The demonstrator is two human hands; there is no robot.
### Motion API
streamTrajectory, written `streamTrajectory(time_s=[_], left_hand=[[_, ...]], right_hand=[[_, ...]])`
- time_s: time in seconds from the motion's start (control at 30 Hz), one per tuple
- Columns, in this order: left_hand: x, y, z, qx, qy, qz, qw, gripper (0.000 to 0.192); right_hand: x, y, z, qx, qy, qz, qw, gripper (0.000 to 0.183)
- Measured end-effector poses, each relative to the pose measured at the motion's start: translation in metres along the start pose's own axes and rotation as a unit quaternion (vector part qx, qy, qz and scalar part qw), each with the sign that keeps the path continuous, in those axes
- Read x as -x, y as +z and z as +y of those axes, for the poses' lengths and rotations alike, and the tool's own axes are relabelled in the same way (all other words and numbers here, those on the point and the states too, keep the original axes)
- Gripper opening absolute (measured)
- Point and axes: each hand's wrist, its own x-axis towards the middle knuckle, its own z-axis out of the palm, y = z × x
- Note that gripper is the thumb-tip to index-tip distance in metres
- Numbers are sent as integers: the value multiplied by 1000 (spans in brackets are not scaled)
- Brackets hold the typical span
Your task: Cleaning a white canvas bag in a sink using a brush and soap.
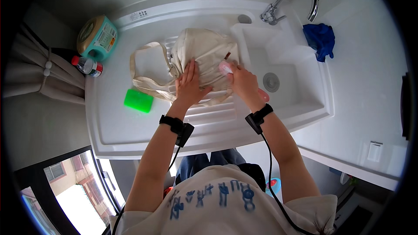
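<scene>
A cream fabric bag [204,47] lies on the ribbed washboard part [212,114] of a white laundry sink, its strap [133,65] looped out to the left. My left hand [190,85] presses flat on the bag's lower left part, fingers apart. In my right hand [243,83] is a pink brush [225,68], its head against the bag's right side near a small brown tag [227,55]. The brush's handle end [263,95] shows past my wrist, over the basin's edge. The bristles are hidden. A bright green block, perhaps soap [138,100], lies left of my left hand.
The basin [281,62] with its drain [271,82] is at the right, below a chrome faucet [272,11]. A blue cloth [320,40] hangs over its right rim. A teal detergent jug [104,40] and a red-capped plastic bottle [88,66] stand at the left, near a tied curtain [42,68].
</scene>
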Motion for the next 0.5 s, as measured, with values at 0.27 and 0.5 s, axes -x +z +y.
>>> streamTrajectory(time_s=[0.27, 0.5], left_hand=[[0, -3, 1, -17, -9, -17, 1000, 101], [-2, 2, 1, -17, -8, -17, 1000, 104]], right_hand=[[14, 11, -22, -21, -81, -40, 996, 30], [12, 3, -27, -54, -94, -82, 991, 34]])
